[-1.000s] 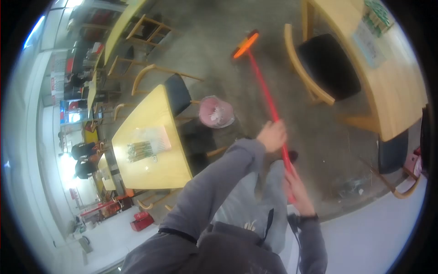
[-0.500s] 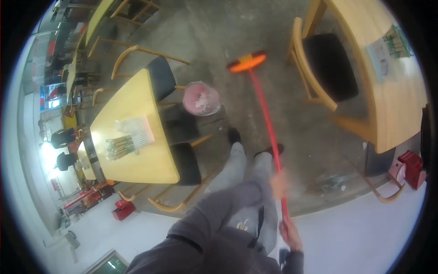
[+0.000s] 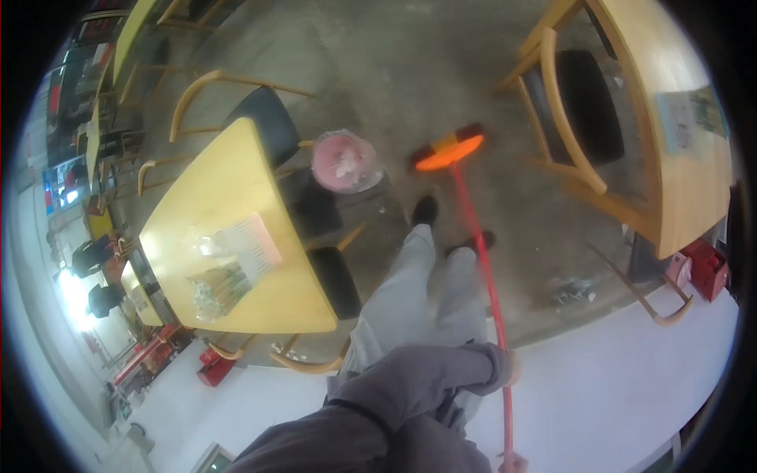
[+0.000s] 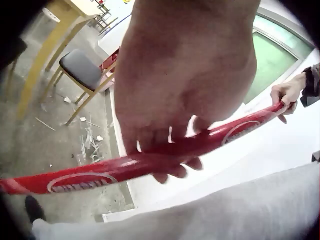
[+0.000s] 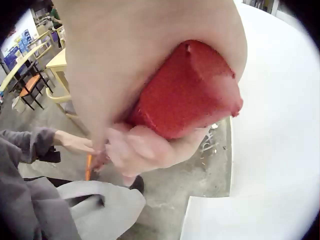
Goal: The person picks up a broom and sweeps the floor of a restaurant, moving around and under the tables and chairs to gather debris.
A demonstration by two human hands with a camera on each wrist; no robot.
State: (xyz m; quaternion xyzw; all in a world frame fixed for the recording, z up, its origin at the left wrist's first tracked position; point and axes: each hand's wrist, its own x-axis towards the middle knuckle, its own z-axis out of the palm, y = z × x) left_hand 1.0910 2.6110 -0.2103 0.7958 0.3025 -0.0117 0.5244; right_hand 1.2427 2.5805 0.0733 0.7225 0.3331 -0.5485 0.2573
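Mid-sweep, it seems: left hand (image 4: 185,90) and right hand (image 5: 150,80) both curl round the red broom (image 3: 481,260); the next stroke probably calls for reaching the litter (image 3: 572,290) on the floor (image 3: 394,71).

In the head view the sleeve (image 3: 426,377) covers most of the left hand (image 3: 513,367). The frame edge cuts off the right hand (image 3: 513,463) at the top of the broom (image 3: 479,252). I can't make out the clutter (image 3: 225,272) on the table (image 3: 213,185).

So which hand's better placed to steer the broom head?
Probably left: the left hand grips the red handle lower, nearer the broom head; the right hand holds only its top end.
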